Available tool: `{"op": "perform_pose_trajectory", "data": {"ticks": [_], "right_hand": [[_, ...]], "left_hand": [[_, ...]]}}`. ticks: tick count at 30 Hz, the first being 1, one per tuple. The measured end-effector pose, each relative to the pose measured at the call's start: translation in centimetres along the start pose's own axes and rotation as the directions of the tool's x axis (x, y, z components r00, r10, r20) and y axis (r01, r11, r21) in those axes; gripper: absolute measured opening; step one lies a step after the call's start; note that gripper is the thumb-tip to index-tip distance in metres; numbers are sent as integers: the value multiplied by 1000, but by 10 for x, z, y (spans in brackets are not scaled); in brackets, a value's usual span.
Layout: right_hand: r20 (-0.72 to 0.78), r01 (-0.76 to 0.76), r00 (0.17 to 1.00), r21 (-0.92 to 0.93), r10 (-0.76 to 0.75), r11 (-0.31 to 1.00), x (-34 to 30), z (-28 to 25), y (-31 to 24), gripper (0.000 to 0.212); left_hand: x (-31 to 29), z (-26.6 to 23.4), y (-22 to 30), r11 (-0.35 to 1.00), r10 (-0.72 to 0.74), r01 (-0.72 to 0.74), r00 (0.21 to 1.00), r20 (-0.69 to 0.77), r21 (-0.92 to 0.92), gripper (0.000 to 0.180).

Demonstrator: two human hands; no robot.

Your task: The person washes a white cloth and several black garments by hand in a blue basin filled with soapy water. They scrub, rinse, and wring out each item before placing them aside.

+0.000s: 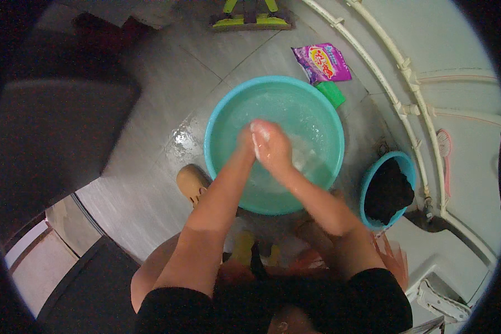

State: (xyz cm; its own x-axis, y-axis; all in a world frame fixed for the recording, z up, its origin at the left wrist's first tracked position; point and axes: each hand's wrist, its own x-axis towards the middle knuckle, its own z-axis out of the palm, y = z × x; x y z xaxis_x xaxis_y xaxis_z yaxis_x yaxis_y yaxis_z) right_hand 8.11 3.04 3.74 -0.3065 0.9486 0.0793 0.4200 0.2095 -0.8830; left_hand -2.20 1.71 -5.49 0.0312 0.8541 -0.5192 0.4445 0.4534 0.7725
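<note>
Over a turquoise basin (339, 139) of cloudy water, my two hands are closed together. My left hand (246, 139) is mostly covered by my right hand (276, 147), which wraps across it. Something white, suds or a bit of wet cloth, shows between the fingers; motion blur hides which. Beneath the right wrist, a pale item (303, 160) lies in the water, its kind unclear. Foam specks float on the surface.
Beyond the basin lie a purple detergent bag (324, 63) and a green block-like item (332, 93). A small blue basin (367, 192) at right holds dark cloth (389, 192). White pipes (398, 55) line the wall. A yellow-green mop head (251, 22) stands far off; wet floor shows left.
</note>
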Motion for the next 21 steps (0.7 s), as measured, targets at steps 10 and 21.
{"op": "perform_pose_trajectory", "data": {"ticks": [10,21], "right_hand": [[354,-91,722,-803,594,589,39,-93,82,38],[533,353,828,-737,174,577,16,-54,62,62]], "left_hand": [[-9,-27,55,898,-174,-78,841,-511,-434,50],[-17,90,-45,835,-551,504,772,-317,-222,75]]}}
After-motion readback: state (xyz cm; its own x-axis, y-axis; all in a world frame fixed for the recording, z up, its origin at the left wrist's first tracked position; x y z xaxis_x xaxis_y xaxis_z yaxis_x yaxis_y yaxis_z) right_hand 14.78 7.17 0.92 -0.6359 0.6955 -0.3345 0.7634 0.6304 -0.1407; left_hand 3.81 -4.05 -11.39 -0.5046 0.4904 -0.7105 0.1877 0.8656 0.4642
